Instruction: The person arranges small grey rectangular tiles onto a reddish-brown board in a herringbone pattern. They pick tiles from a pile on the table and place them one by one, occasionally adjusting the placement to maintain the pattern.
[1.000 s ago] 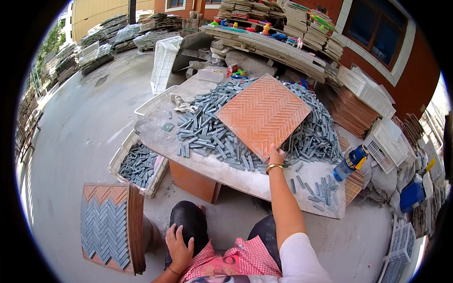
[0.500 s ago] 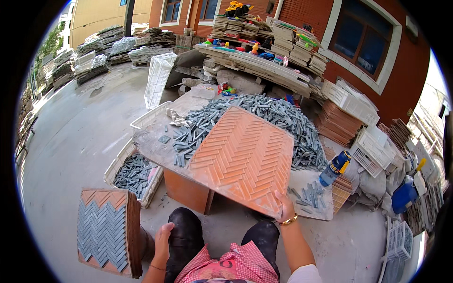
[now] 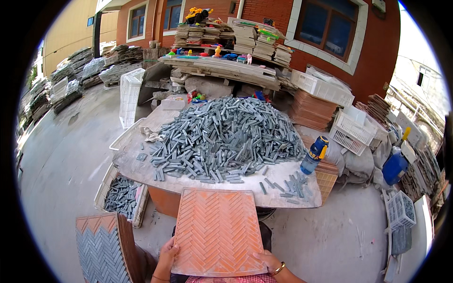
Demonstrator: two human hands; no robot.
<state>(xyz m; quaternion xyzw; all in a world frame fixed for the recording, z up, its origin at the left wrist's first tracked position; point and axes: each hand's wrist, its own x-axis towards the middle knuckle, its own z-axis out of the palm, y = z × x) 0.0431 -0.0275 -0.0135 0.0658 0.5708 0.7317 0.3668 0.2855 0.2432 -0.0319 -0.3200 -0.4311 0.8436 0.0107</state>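
An orange board with a herringbone pattern of slots [image 3: 219, 231] lies over my lap, its far edge at the near edge of the table [image 3: 165, 181]. My left hand [image 3: 168, 252] grips its left edge and my right hand [image 3: 268, 260], with a gold bangle at the wrist, grips its lower right edge. The slots I can see hold no tiles. Beyond it a big heap of narrow grey tile strips [image 3: 231, 134] covers the table. Several loose strips [image 3: 295, 186] lie at the table's right side.
A stack of boards [image 3: 101, 250], the top one filled with grey strips, stands at my lower left. Behind it is a white crate of strips [image 3: 123, 193]. A blue bottle [image 3: 314, 155] stands on the table's right edge. White crates [image 3: 321, 87] and brown boards [image 3: 311, 111] are piled at the right.
The orange board has come off the heap, toward me and down onto my lap. My left hand has left my knee and taken its left edge. My view has shifted slightly right.
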